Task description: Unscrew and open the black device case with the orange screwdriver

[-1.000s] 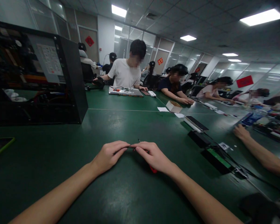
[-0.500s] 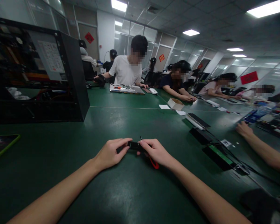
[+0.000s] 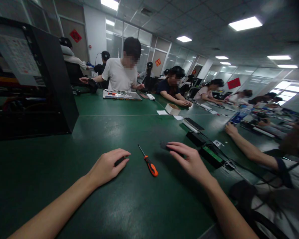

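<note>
An orange-and-black screwdriver [image 3: 151, 167] lies on the green table between my hands, its blade pointing away from me. My left hand [image 3: 111, 166] rests on the table to the left of it, with fingers curved, thumb apart and nothing between them. To the right, my right hand [image 3: 188, 159] is held over the table. At its fingertips is a small dark piece [image 3: 164, 145], smeared by motion; it appears pinched between fingers and thumb, though its details cannot be made out.
A black computer case [image 3: 52, 79] stands at the left. Beyond my right hand lie a black box with a green circuit board [image 3: 213, 155], cables and a white-sided device [image 3: 193, 125]. A small open box [image 3: 172, 109] sits farther back. A co-worker's arm [image 3: 249, 146] reaches in from the right.
The screwdriver has left my right hand and lies on the table. My hands have parted; my right hand has moved right with the small dark piece, which my left hand has let go.
</note>
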The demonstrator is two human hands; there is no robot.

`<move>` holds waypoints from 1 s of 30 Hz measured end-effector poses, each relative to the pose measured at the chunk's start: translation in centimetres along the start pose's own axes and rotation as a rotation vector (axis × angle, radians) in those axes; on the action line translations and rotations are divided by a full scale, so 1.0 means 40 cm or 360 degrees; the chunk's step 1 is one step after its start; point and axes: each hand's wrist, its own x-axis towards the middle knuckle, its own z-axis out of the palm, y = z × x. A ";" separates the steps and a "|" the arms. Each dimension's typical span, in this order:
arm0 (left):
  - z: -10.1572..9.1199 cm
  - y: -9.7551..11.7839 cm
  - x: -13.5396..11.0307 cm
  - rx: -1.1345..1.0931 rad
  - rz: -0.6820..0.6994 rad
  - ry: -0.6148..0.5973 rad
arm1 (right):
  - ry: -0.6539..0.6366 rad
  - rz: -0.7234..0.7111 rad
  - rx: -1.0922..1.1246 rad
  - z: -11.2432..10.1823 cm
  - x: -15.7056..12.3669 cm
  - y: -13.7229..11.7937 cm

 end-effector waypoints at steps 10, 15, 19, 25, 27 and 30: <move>0.001 0.000 0.006 0.0081 0.0069 -0.0097 | 0.0568 0.0428 -0.0935 -0.224 -0.230 0.375; -0.001 0.001 0.005 0.0086 0.0118 -0.0129 | 0.0435 0.0418 -0.0976 -0.198 -0.227 0.384; -0.001 0.002 0.007 0.0105 0.0140 -0.0128 | 0.0406 0.0453 -0.1014 -0.185 -0.221 0.381; -0.001 -0.001 0.009 0.0093 0.0123 -0.0124 | 0.0321 0.0472 -0.0998 -0.179 -0.222 0.373; 0.000 -0.002 0.008 0.0093 0.0126 -0.0127 | 0.0287 0.0458 -0.0960 -0.193 -0.210 0.376; 0.000 -0.002 0.008 0.0085 0.0130 -0.0125 | 0.0233 0.0416 -0.0869 -0.235 -0.172 0.384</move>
